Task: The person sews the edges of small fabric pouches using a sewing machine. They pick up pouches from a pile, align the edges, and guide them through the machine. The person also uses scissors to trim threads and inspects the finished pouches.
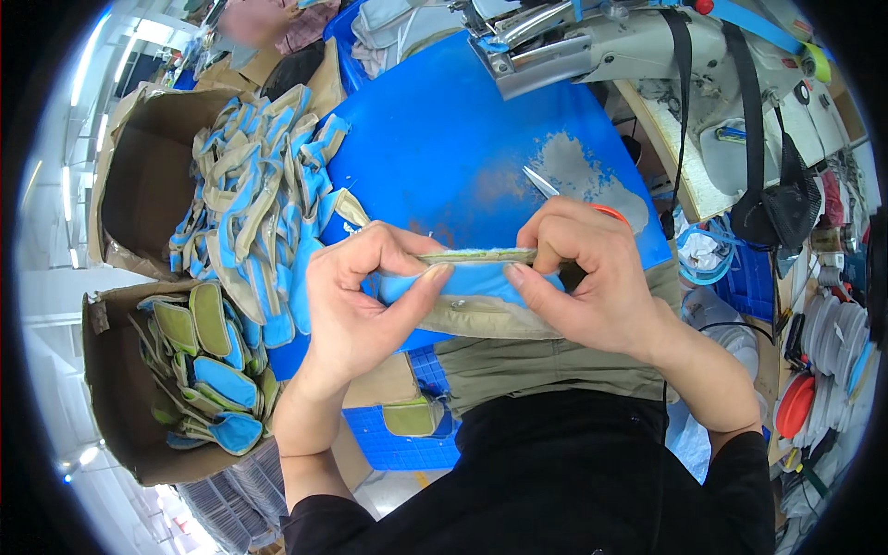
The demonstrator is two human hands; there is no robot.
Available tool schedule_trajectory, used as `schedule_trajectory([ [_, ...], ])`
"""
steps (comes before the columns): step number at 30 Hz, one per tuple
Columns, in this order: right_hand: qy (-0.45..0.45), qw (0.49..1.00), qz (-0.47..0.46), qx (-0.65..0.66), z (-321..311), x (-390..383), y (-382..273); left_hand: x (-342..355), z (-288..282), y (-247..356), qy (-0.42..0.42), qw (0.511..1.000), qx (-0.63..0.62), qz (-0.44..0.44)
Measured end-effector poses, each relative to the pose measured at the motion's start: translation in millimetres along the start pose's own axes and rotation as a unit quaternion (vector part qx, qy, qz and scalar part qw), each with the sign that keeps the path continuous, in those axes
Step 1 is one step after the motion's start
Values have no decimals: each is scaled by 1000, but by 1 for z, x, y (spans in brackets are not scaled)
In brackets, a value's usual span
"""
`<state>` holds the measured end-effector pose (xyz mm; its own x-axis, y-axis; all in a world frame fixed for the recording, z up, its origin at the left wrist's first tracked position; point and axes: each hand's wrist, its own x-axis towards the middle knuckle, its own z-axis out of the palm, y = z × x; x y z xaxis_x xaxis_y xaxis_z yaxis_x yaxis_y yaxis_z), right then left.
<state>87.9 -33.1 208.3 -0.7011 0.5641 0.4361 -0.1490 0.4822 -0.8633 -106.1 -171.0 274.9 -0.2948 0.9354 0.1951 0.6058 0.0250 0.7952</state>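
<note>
Both hands stretch a blue and beige fabric piece point(474, 285) between them, just above the near edge of the blue work surface point(421, 120). My left hand point(363, 289) pinches its left end between thumb and fingers. At the other end, my right hand point(592, 277) grips it the same way. A raw-looking, layered seam edge faces up between the thumbs, and a beige band hangs below. Scissors point(540, 183) lie just beyond my right hand, blades showing and the orange handle partly hidden behind it.
A heap of blue and beige sewn strips point(259, 194) covers the left side. Two cardboard boxes point(139, 194) stand there; the nearer holds green and blue fabric pieces point(222, 384). A sewing machine point(620, 46) stands at the far right, with black straps point(747, 111) hanging nearby.
</note>
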Motion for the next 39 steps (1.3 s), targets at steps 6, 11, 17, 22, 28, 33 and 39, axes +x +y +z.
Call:
schedule_trajectory([
  [6, -16, 999, 15, 26, -3, -2, -1, -4, 0, 1, 5, 1000, -23, 3],
  [11, -5, 998, 32, 60, -2, -4, -2, -5, 0, 3, 2, 1000, -22, 14],
  [17, -2, 997, 27, 66, -3, -7, -3, -7, 1, 7, -4, 1000, -14, 18],
  [22, -4, 997, 34, 69, -4, -9, -4, -6, 1, 12, -10, 1000, -27, 8],
  [28, -7, 995, 55, 89, -7, -13, -7, -5, 1, 15, -19, 999, -35, 0],
  [33, -3, 991, 73, 115, -11, -14, -10, 6, -2, 28, -47, 997, -49, -41],
  [39, -103, 957, 195, 190, -38, -2, -33, 33, -10, 42, -130, 989, -45, -48],
])
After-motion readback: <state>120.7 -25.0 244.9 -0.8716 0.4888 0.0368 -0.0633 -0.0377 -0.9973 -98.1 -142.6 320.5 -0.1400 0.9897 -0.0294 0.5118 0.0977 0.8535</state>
